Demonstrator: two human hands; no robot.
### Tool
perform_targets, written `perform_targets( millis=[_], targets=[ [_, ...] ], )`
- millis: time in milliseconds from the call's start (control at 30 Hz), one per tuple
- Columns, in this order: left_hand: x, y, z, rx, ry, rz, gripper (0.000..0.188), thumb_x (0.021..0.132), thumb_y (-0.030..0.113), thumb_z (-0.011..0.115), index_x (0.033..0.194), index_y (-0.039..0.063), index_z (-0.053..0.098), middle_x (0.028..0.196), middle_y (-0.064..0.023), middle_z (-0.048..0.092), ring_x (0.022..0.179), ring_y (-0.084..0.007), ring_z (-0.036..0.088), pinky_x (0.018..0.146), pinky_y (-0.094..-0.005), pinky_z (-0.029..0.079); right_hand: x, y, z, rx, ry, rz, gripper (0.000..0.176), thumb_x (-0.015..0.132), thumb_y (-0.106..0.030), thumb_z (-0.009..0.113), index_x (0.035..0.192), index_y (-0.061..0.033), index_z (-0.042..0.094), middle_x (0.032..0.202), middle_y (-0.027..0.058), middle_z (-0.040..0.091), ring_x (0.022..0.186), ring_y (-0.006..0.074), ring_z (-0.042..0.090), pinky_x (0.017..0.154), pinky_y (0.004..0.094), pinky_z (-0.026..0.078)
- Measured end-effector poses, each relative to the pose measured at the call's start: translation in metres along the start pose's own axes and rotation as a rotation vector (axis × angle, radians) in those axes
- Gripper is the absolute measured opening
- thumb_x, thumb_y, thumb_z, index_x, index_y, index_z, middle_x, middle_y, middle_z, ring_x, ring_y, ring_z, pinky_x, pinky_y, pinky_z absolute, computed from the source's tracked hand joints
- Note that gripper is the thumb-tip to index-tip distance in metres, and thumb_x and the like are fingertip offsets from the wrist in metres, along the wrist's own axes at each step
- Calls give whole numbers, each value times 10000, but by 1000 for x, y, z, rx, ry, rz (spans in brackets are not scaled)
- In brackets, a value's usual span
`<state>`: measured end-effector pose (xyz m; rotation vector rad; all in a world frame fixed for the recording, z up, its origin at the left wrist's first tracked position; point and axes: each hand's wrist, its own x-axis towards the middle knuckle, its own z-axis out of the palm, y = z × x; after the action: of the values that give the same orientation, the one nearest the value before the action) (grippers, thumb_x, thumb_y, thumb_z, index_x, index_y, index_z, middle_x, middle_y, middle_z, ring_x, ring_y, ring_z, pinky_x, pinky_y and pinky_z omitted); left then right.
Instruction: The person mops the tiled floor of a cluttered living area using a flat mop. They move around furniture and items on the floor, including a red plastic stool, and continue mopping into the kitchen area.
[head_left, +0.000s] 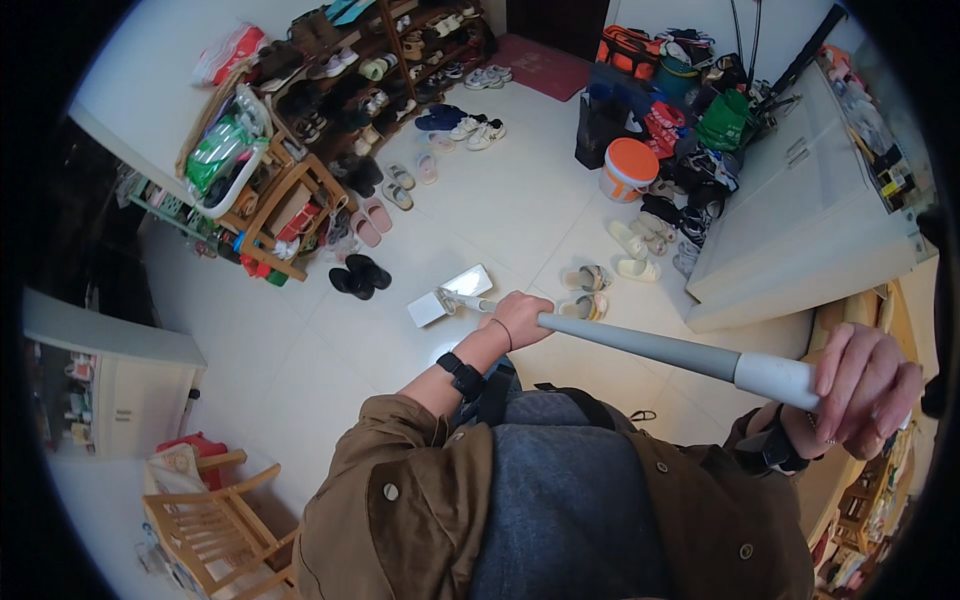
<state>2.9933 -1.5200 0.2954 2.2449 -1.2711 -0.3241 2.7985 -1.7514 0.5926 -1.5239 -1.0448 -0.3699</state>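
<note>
My left hand (520, 321) is wrapped around the lower part of a flat mop's handle (637, 342), near the middle of the view. At the right, my right hand (866, 390) grips the white top end of the same handle. The handle slants down and away to the left. Its flat white mop head (469, 283) lies on the pale tiled floor (420, 244), between black slippers (360, 277) on the left and a pair of patterned slippers (586, 278) on the right.
Several shoes stand before a full wooden shoe rack (375, 82). Slippers, bags and an orange-lidded bucket (628, 169) line the right side, beside a white cabinet (795, 202). Wooden chairs stand at upper left and lower left (217, 517). A red mat (540, 66) lies by the doorway.
</note>
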Motion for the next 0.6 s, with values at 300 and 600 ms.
perform_targets(
  millis=[300, 600],
  targets=[
    [132, -54, -33, -104, -341, 318, 171, 637, 296, 600, 636, 130, 560, 656, -89, 573, 662, -315, 550, 574, -420, 430, 51, 59, -61, -65, 162, 135, 134, 783, -245, 632, 805, -129, 568, 551, -32, 586, 543, 79, 610, 637, 234, 512],
    [261, -85, -19, -155, -417, 491, 169, 623, 329, 616, 655, 166, 587, 660, -76, 580, 688, -304, 557, 594, -427, 423, 75, 100, -115, -151, 385, 200, 165, 781, -264, 617, 675, -176, 527, 437, -85, 532, 414, 16, 547, 493, 130, 456]
  ],
)
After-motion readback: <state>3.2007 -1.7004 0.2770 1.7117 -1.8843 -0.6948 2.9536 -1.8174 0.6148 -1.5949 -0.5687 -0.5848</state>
